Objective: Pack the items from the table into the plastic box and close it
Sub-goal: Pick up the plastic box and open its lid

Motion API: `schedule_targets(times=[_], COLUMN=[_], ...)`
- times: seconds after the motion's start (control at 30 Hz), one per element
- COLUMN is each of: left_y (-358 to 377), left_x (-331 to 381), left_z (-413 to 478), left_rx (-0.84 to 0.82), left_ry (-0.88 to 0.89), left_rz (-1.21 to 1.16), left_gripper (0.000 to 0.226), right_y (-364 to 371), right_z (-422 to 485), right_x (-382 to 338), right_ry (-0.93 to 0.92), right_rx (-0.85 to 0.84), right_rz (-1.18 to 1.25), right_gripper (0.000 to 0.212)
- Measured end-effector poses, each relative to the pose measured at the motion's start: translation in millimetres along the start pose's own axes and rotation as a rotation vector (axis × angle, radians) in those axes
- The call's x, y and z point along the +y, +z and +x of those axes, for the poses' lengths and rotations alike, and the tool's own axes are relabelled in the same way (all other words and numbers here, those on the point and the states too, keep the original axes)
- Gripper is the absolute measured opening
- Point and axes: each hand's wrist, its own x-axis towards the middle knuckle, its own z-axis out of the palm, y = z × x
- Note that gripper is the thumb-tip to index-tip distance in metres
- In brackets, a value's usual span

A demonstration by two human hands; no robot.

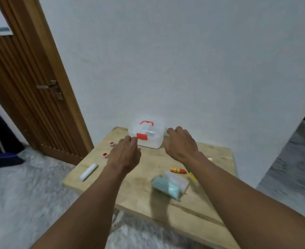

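Note:
A clear plastic box (149, 136) with a red handle and red latch stands closed at the far edge of the wooden table (139, 186). My left hand (125, 153) hovers just left of the latch, fingers curled, holding nothing. My right hand (181, 142) hangs beside the box's right end, fingers apart, empty. On the table lie two small red-and-white caps (105, 155), a white stick (88, 171), an orange-and-red tube (178, 170), a pale blue ribbed pack (167, 188) with a clear case (177, 180) behind it, and a yellow-green item (192, 174) partly hidden by my right forearm.
A white wall rises right behind the table. A brown wooden door (31, 83) with a metal handle stands at the left. Grey patterned floor (22, 194) surrounds the table, with a dark blue object (7, 159) on it at far left.

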Motion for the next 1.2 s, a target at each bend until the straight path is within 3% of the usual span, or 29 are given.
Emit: schedule_targets(times=[0.3,0.43,0.67,0.77,0.9,1.0,1.2], left_y=[52,81,142,168,190,202,222], left_x=[-79,-109,-158,-178,-196,-203,-208], left_z=[116,167,245,269,286,295,302], left_rx=[-0.155,-0.216,-0.193,-0.164,-0.193,-0.186,-0.12], left_ry=[0.024,0.082,0.444,0.596,0.643,0.694,0.701], left_rz=[-0.028,-0.072,-0.12,-0.145,-0.254,-0.352,-0.432], left_gripper=[0.031,0.034,0.054,0.063,0.063,0.057,0.05], right_y=[71,109,190,217,237,251,270], right_z=[133,163,171,178,193,203,223], right_x=[-18,-25,-51,-68,-85,-91,-99], right_ry=[0.053,0.173,0.539,0.714,1.016,1.174,1.325], right_rx=[-0.081,-0.106,-0.068,-0.02,0.118,0.274,0.428], right_rz=[-0.009,0.02,0.165,0.305,0.632,0.935,1.346], right_gripper=[0.04,0.038,0.032,0.037,0.04,0.03,0.025])
